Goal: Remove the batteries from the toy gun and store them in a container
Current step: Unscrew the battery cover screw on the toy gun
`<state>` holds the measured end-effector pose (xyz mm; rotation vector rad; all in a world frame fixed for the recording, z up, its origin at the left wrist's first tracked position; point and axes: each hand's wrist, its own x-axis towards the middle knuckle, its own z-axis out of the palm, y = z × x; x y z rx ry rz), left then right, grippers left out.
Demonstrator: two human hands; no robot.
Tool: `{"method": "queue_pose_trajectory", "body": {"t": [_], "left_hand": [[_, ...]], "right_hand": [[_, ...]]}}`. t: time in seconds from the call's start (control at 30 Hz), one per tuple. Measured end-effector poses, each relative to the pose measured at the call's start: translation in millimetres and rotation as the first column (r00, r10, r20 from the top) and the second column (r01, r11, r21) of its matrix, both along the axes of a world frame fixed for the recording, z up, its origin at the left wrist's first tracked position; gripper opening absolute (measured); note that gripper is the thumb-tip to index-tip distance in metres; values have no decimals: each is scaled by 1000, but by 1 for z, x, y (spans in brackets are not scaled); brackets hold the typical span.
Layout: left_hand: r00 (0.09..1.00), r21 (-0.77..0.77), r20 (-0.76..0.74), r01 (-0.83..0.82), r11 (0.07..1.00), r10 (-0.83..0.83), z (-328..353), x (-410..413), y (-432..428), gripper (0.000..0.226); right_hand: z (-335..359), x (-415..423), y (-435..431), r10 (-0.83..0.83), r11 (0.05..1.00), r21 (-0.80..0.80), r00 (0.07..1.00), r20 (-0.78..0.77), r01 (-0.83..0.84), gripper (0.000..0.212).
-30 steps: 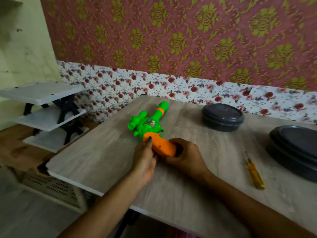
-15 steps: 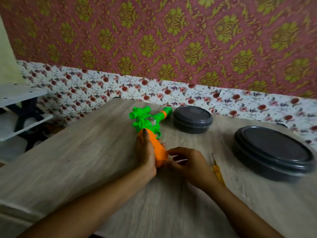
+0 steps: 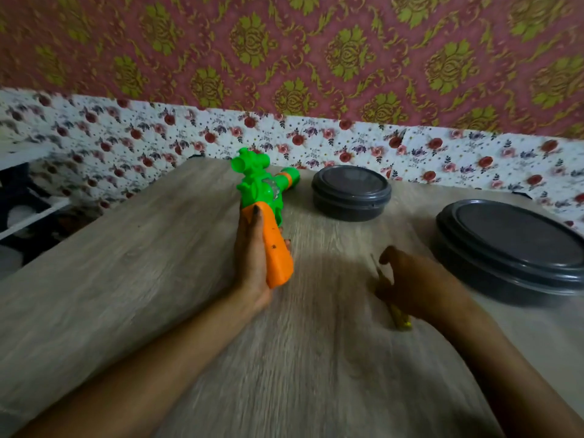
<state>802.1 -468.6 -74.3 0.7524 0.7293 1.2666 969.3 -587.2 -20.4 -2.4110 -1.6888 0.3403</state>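
The left grip (image 3: 251, 257) is clasped round the orange handle of the toy gun (image 3: 257, 188), thumb laid up the side, green barrel pointing off to the far right, the whole thing in the middle of the counter (image 3: 142, 279), just left of the small dark container (image 3: 350, 192), lid on. The right grip (image 3: 417, 282) is down over the yellow screwdriver (image 3: 400, 322), fingers curled, but it's too blurred to call whether it has hold or only covers it. No batteries in sight, so this looks like the tool pick-up. To do it well: take the screwdriver by its handle, roll the gun so that dark spot on the orange part, likely the screw hole, faces up, brace it on the counter, seat the tip square and press before turning, or it slips and chews the screw. The large container (image 3: 512, 248) sits near right, lidded
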Motion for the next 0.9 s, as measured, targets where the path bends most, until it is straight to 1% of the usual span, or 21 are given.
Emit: {"method": "queue_pose_trajectory", "body": {"t": [0.03, 0.1, 0.13, 0.2, 0.27, 0.3, 0.33, 0.43, 0.5, 0.57, 0.67, 0.7, 0.77, 0.83, 0.9], "left_hand": [[1000, 5, 1, 7, 1000, -7, 1, 0, -2, 52], [1000, 11, 11, 8, 1000, -8, 1, 1, -6, 50], [1000, 13, 6, 6, 1000, -6, 0, 1, -7, 49], [1000, 10, -4, 4, 1000, -4, 3, 0, -11, 46], [1000, 9, -3, 7, 1000, -7, 8, -1, -14, 34], [1000, 13, -4, 9, 1000, -9, 10, -2, -15, 28], [1000, 16, -5, 14, 1000, -14, 11, -2, -16, 24], [998, -5, -5, 65, 998, -65, 13, -3, -19, 23], [996, -27, 7, 89, 996, -89, 13, -3, -18, 34], [995, -41, 7, 97, 994, -96, 14, -4, -17, 45], [994, -30, -13, 112, 993, -112, 15, -5, -16, 37], [993, -25, -19, 115, 993, -116, 16, -5, -17, 34], [992, -23, -34, 119, 993, -120, 15, -4, -17, 39], [993, -37, -59, 105, 994, -107, 14, -4, -17, 51], [995, -33, -65, 77, 996, -79, 13, -3, -16, 57]], "right_hand": [[0, -4, 1, 7, 998, 66, 998, -56, -3, 45], [0, -11, 3, 69, 970, 243, 968, -241, -8, 36], [0, -16, 2, 127, 937, 349, 937, -325, -6, 30], [3, -26, -2, 257, 851, 525, 862, -436, 12, 22], [6, -36, -6, 377, 790, 611, 749, -544, 46, 19], [6, -40, -6, 415, 781, 623, 701, -581, 54, 18], [5, -41, -7, 433, 778, 626, 679, -593, 51, 18], [4, -41, -7, 450, 771, 636, 733, -510, -32, 29], [5, -42, -8, 469, 739, 673, 743, -478, -32, 33], [7, -42, -9, 476, 684, 729, 746, -466, 19, 25], [8, -42, -9, 482, 609, 792, 773, -412, 43, 29], [7, -42, -8, 494, 597, 801, 770, -404, 37, 26], [5, -43, -7, 509, 576, 817, 783, -356, -3, 21], [2, -43, -6, 505, 536, 841, 828, -246, -77, 21], [1, -45, -7, 499, 511, 852, 846, -189, -110, 20]]}}
